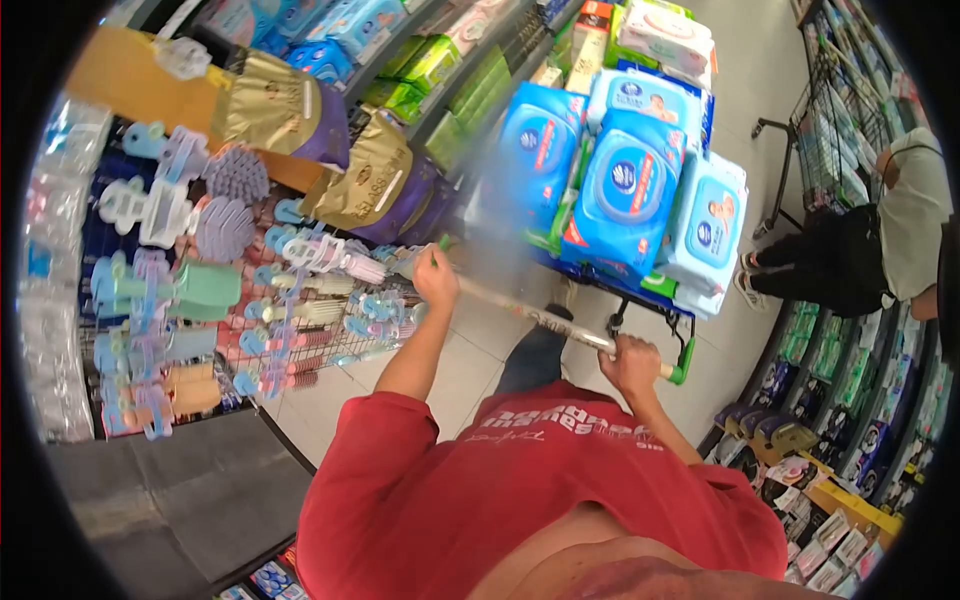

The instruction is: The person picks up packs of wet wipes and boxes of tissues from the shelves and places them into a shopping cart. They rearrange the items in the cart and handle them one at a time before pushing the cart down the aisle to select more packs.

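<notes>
My left hand (435,277) is wrapped round one end of the handle bar (515,305) of a shopping cart. Near the other end, my right hand (631,364) grips the same bar, close to its green corner piece (684,360). Beyond the bar the cart is piled high with packs of wipes. A large blue pack (622,190) lies nearest, with another blue pack (538,150) on its left and a pale blue pack (705,225) on its right. Pink-and-white packs (668,38) rest farther forward. A blurred patch covers the cart's near left part.
Hanging brushes (225,228) and gold-and-purple bags (375,175) crowd the left shelf. To the right, a person (905,215) stands beside another wire cart (835,110). Tiled floor (465,350) runs between the shelves. A dark flat surface (170,490) lies at lower left.
</notes>
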A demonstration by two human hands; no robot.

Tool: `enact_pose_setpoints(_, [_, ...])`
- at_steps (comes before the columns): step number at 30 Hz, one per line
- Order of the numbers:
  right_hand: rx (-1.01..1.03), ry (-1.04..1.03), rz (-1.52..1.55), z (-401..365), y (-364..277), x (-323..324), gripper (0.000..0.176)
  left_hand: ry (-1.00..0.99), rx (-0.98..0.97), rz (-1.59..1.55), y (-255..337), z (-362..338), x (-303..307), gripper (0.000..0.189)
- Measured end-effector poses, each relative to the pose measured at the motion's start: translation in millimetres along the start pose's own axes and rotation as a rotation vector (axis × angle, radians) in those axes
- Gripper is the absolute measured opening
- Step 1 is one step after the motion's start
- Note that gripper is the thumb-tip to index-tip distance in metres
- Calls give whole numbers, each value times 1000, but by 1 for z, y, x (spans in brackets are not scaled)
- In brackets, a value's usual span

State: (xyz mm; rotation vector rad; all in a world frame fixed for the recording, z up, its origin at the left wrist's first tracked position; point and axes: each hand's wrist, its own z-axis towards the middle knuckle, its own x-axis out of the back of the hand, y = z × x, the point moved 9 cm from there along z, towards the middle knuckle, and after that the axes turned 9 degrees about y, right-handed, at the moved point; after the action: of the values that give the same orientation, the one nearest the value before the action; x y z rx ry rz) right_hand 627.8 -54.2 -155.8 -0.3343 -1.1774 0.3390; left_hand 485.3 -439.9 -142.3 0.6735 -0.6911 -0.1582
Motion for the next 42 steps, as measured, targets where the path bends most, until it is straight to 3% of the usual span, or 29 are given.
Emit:
enact_pose_setpoints(10, [-53,34,13,100,35,-19,24,-21,15,-10,35,61,-102,22])
enact_pose_setpoints(16, [-124,-111,-11,156,62,-40,29,-52,-17,-44,56,94,-168,22])
enact_pose_setpoints(22, [-113,-87,-89,214,83,-50,26,-82,-36,-99,79,125,-235,23])
enact_pose_setpoints(24, [-103,-23,-172,237,89,-53,25,-178,53,-39,77,131,-267,22])
enact_pose_setpoints(25, [-128,-56,-167,246,96,-60,25,-156,-59,-103,91,136,-270,22])
enact_pose_setpoints(26, [-159,-89,-167,254,106,-66,25,-191,-102,89,69,141,-306,21])
enact_pose_setpoints(27, [-108,-42,-178,265,107,-65,26,-243,-87,54,63,143,-327,20])
enact_pose_setpoints(28, [-90,-35,-167,274,111,-68,26,-221,-85,60,78,150,-329,20])
enact_pose_setpoints(30, [-99,9,-210,295,121,-68,28,-432,-275,280,137,157,-335,20])
enact_pose_setpoints(32, [-90,18,-164,318,127,-70,27,-374,-450,444,178,169,-330,20])
enact_pose_setpoints(33, [-105,22,-177,328,133,-71,28,-364,-237,321,179,179,-337,22])
enact_pose_setpoints(34, [-117,27,-192,338,141,-72,29,-343,-212,338,197,191,-333,22])
enact_pose_setpoints(36, [-72,12,-162,350,153,-81,29,-444,51,60,221,203,-332,27])
enact_pose_setpoints(38, [-153,-42,-204,368,167,-85,29,-248,97,-24,176,195,-392,25])
enact_pose_setpoints(39, [-96,-63,-188,377,164,-87,29,-208,94,-22,168,192,-412,24])
enact_pose_setpoints(42, [-140,-91,-236,409,177,-90,31,-132,125,34,179,207,-432,24])
